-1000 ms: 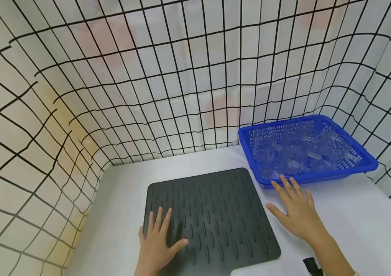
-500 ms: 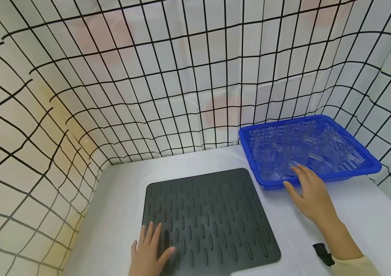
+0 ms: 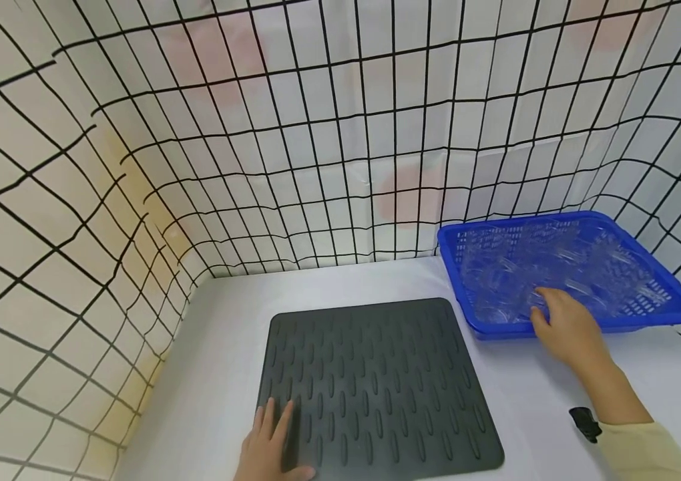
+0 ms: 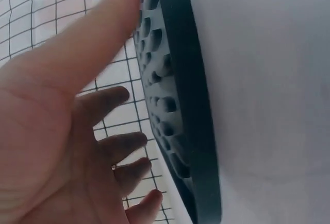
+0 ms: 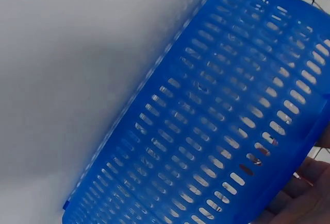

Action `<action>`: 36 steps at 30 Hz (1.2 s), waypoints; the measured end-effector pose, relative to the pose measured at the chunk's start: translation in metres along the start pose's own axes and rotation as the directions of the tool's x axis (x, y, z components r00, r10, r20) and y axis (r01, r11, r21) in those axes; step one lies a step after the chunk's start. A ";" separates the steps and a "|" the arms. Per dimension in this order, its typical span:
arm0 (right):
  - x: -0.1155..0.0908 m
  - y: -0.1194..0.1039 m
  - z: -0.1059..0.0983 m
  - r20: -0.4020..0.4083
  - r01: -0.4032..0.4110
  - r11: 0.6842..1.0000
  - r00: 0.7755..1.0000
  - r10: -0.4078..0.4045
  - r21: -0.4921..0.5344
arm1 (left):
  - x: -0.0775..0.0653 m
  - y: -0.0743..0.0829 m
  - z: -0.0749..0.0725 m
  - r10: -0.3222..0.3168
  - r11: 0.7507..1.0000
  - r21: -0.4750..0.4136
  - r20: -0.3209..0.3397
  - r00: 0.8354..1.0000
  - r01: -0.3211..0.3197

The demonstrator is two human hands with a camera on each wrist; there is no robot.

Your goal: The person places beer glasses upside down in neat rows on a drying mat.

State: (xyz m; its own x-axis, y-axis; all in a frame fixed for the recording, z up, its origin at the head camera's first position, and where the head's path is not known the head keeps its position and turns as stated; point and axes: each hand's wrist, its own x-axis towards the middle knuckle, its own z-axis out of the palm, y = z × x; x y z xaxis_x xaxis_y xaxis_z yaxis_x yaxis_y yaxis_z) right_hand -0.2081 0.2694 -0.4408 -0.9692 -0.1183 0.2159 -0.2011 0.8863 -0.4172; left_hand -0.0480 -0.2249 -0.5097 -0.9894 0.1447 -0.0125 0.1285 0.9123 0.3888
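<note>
My left hand (image 3: 267, 441) hovers over the near left corner of a dark grey ridged mat (image 3: 370, 387), fingers extended and spread. The left wrist view shows the palm beside the thick edge of the mat (image 4: 193, 100), with nothing in the hand. My right hand (image 3: 571, 327) reaches over the near rim of a blue slotted basket (image 3: 629, 324), fingers bent downward inside. Several clear, cup-like things (image 3: 499, 270) lie jumbled in it, close to those fingers. In the right wrist view the basket wall (image 5: 206, 116) hides most of the fingers; I cannot tell whether they grip anything.
A white cloth (image 3: 220, 334) covers the table. Black wire grid panels (image 3: 328, 167) over white sheeting stand at the back and both sides. The basket sits in the back right corner. A small black object (image 3: 585, 424) is by the right sleeve.
My right hand has moved forward and right over the basket's rim, its fingers going from spread to bent. My left hand has drawn back toward the near left part of the mat.
</note>
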 end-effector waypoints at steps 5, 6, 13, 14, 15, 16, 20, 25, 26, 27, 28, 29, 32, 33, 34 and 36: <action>0.005 0.003 -0.006 0.115 -0.037 0.999 0.993 0.038 -0.012 | 0.001 -0.003 0.005 -0.038 0.999 -0.009 0.037 0.999 0.039; 0.006 0.004 -0.006 0.121 -0.030 0.999 0.992 0.032 -0.013 | 0.001 -0.003 0.006 -0.041 0.999 -0.018 0.044 0.998 0.042; 0.016 0.012 -0.005 0.179 0.008 1.000 0.984 -0.005 -0.019 | -0.001 -0.007 0.009 -0.052 0.996 -0.068 0.048 0.997 0.055; 0.017 0.013 -0.005 0.187 0.009 1.000 0.982 -0.005 -0.017 | -0.001 -0.008 0.009 -0.052 0.996 -0.070 0.041 0.998 0.055; 0.017 0.014 -0.005 0.194 0.009 1.000 0.981 -0.006 -0.012 | -0.002 -0.008 0.009 -0.055 0.996 -0.074 0.035 0.998 0.057; 0.018 0.016 -0.004 0.197 0.009 1.000 0.980 -0.008 -0.005 | -0.002 -0.008 0.010 -0.058 0.995 -0.080 0.030 0.998 0.060; 0.020 0.019 -0.003 0.223 0.012 0.999 0.975 -0.019 0.033 | -0.003 -0.007 0.011 -0.070 0.994 -0.088 -0.007 0.998 0.069; 0.020 0.020 -0.002 0.261 0.020 0.996 0.964 -0.043 0.091 | -0.004 -0.004 0.011 -0.109 0.989 -0.104 -0.013 0.994 0.107; 0.021 0.020 -0.002 0.264 0.020 0.995 0.963 -0.045 0.099 | -0.004 -0.003 0.010 -0.124 0.986 -0.110 -0.005 0.992 0.123; 0.021 0.020 -0.002 0.265 0.020 0.994 0.963 -0.048 0.107 | -0.004 -0.003 0.010 -0.141 0.983 -0.116 0.004 0.990 0.140; 0.021 0.020 -0.002 0.265 0.021 0.993 0.963 -0.051 0.113 | -0.004 -0.002 0.009 -0.156 0.980 -0.123 0.014 0.988 0.157; 0.021 0.020 -0.002 0.264 0.022 0.993 0.963 -0.052 0.117 | -0.004 -0.002 0.009 -0.171 0.976 -0.131 0.023 0.985 0.172; 0.021 0.020 -0.002 0.268 0.013 0.992 0.962 -0.046 0.124 | -0.004 0.000 0.006 -0.202 0.968 -0.141 0.039 0.979 0.206; 0.021 0.019 -0.002 0.268 0.011 0.992 0.962 -0.045 0.126 | -0.004 0.001 0.005 -0.209 0.967 -0.140 0.041 0.977 0.213; 0.021 0.019 -0.002 0.266 0.010 0.991 0.963 -0.044 0.130 | -0.004 0.001 0.005 -0.212 0.967 -0.135 0.039 0.976 0.215; 0.021 0.016 -0.003 0.256 0.004 0.989 0.966 -0.042 0.147 | -0.004 0.002 0.004 -0.220 0.968 -0.119 0.033 0.975 0.222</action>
State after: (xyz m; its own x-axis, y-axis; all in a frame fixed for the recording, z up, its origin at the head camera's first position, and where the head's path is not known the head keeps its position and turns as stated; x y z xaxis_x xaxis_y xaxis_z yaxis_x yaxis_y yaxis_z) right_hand -0.2315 0.2827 -0.4404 -0.9639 -0.2662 -0.0004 -0.2235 0.8102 -0.5418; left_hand -0.0437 -0.2224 -0.5128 -0.9907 -0.0468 -0.1276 -0.1032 0.8696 0.4829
